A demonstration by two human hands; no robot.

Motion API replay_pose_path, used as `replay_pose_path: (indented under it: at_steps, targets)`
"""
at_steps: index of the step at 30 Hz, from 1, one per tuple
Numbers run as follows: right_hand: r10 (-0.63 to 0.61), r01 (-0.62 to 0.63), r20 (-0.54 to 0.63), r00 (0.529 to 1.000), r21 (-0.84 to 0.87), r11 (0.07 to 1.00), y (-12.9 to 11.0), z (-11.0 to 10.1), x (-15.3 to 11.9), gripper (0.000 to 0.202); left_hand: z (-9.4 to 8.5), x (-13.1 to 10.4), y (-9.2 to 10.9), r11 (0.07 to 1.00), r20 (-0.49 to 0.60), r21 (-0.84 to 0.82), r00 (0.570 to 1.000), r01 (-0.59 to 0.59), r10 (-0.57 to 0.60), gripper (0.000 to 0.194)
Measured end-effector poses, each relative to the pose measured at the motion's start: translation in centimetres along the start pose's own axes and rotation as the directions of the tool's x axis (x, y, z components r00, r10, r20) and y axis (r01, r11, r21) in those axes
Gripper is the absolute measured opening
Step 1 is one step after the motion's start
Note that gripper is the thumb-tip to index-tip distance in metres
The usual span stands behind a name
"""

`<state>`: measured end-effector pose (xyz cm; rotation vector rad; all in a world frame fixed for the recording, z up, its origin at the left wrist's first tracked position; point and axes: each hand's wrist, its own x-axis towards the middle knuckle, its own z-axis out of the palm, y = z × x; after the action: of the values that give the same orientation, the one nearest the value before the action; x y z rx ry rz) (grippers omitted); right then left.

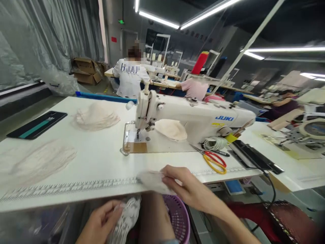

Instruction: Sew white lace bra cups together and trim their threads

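Observation:
Below the front edge of the white table [96, 162], my left hand [105, 217] pinches a strip of white lace [128, 215] that hangs down. My right hand [180, 184] has its thumb and fingers closed on a pale fabric piece [153, 181], blurred, at the table's front edge. Behind it stands a white sewing machine [177, 110] with a cream fabric piece [172, 129] lying under its arm. Two stacks of cream fabric are on the left, one farther back [98, 115] and one nearer [45, 161].
Red-and-yellow scissors [214, 162] and a coil of cord [214, 143] lie right of the machine. A dark case [38, 125] is at the far left. A purple basket [180, 220] stands below the table. People sit at machines beyond.

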<state>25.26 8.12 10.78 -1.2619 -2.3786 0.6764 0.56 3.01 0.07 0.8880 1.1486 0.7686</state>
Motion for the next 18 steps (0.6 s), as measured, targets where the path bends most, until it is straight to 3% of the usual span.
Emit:
replay_pose_path:
  at_steps: [3,5,7,8,12,15,18]
  targets:
    - [-0.148,0.09,0.219,0.965,0.253,0.963,-2.9,-2.0,-1.5,0.019,0.1,-0.7,0.9,1.0,0.028,-0.011,0.999,0.017,-0.017,0.043]
    - [-0.315,0.117,0.371,0.874,0.468,0.876,-4.3,-1.7,-1.7,0.025,0.3,-1.1,1.3,0.999,0.071,-0.001,0.997,0.041,-0.04,0.046]
    - [-0.415,0.104,0.415,0.81,0.593,0.798,-4.7,0.0,-1.4,0.029,0.6,-1.5,1.5,0.999,0.102,0.017,0.994,0.048,-0.049,0.047]
    - [-0.412,0.097,0.407,0.815,0.605,0.79,-4.6,1.3,-1.1,0.028,0.8,-1.8,1.6,0.999,0.114,0.016,0.992,0.05,-0.052,0.046]
    - [-0.184,0.043,0.27,0.945,0.454,0.89,-2.7,6.7,-0.1,0.018,1.3,-3.3,1.9,0.988,0.212,-0.087,0.971,0.126,-0.105,0.043]
    - [-0.088,-0.03,0.279,0.956,0.395,0.918,-1.8,8.8,0.0,0.013,0.9,-4.2,1.7,0.959,0.22,-0.159,0.956,0.233,-0.195,0.043]
    - [-0.091,-0.047,0.319,0.943,0.4,0.915,-1.8,8.9,0.0,0.009,0.2,-4.7,1.2,0.931,0.118,-0.181,0.947,0.317,-0.299,0.043]
